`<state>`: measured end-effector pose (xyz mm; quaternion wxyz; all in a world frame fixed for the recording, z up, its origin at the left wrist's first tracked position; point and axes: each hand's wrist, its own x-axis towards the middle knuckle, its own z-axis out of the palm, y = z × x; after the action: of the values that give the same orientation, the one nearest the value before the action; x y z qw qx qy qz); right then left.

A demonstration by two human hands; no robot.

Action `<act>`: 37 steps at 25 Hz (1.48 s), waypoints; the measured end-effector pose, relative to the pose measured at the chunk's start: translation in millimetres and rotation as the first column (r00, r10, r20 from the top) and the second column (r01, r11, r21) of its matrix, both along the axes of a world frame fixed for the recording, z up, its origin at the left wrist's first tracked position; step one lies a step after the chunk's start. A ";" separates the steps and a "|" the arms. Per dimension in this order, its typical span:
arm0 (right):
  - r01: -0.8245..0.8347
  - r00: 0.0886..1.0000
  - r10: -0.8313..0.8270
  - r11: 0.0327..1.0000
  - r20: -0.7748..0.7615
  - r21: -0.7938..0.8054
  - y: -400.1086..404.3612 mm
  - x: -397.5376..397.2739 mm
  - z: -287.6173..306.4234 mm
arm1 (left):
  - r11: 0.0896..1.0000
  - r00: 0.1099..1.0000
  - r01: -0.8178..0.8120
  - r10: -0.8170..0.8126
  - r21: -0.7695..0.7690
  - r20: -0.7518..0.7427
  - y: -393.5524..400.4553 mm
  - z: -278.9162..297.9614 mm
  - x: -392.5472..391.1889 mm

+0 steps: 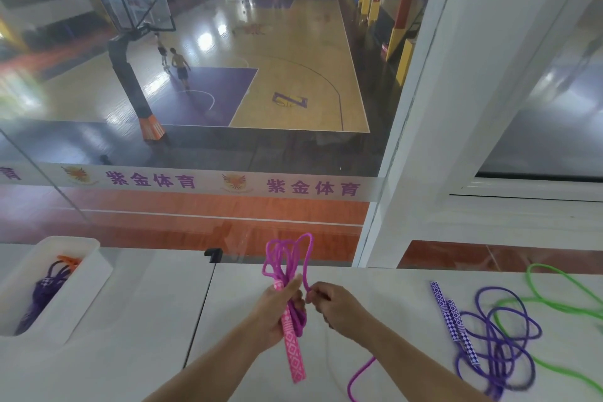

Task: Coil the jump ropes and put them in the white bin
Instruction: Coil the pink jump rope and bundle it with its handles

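Note:
My left hand (277, 313) grips the pink jump rope (287, 258) by its patterned pink handles and a bundle of loops that sticks up above my fist. My right hand (332, 307) pinches a strand of the same rope just to the right, and the loose end trails down off the table edge. The white bin (91, 274) stands at the left of the white table (137, 336), with a coiled purple rope and an orange one inside. A loose purple jump rope (499, 336) with checkered handles lies at the right, and a green rope (561, 307) overlaps it.
A glass wall runs along the far edge of the table, with a white pillar (456, 108) at the right. A small black bracket (213, 254) sits at the glass base. Below lies a basketball court with people.

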<state>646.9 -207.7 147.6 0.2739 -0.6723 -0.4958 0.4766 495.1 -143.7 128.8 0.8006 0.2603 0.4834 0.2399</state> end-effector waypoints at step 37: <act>0.045 0.914 -0.090 0.992 0.396 0.120 10.0 27.6 -4.1 | 0.925 0.896 0.379 -0.363 0.013 -0.255 -21.9 -4.7 -29.0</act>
<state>674.5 -197.7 143.5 0.2192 -0.7564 -0.5429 0.2917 466.2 -165.6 124.1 0.7562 0.4007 0.5134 0.0634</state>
